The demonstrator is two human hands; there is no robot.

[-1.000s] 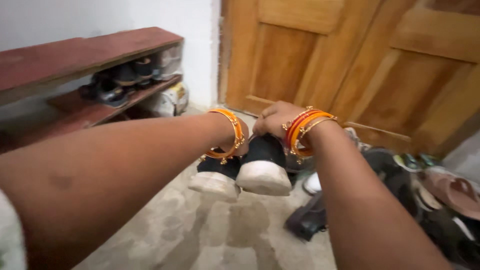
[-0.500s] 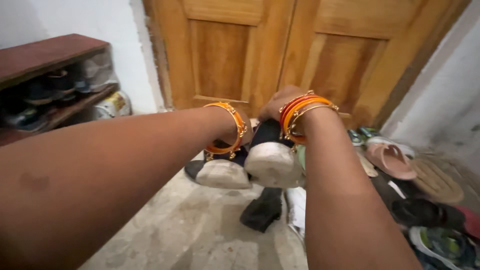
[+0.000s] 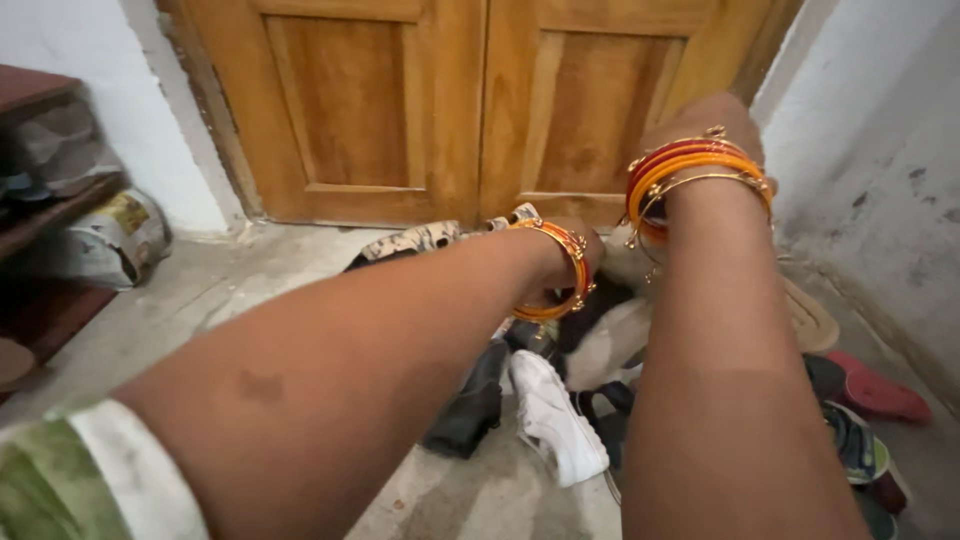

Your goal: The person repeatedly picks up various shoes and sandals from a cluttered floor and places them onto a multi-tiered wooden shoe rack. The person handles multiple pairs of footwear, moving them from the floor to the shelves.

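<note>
Far left I see a shoe rack (image 3: 40, 215) w/ a pale bag (image 3: 115, 240) beside it on the floor. My left hand (image 3: 580, 250) sits low over the shoe pile, mostly hidden behind its orange bangle (image 3: 560, 275); can't tell its grip. Below: black shoe (image 3: 470, 405), white sneaker (image 3: 555, 420). My right hand (image 3: 705, 115) is raised by the wooden door (image 3: 420, 100), back toward me; grip unclear. Red slipper (image 3: 880, 390) far right.

Dark shoe (image 3: 600, 345), pale sole, raised above shoe pile
</note>
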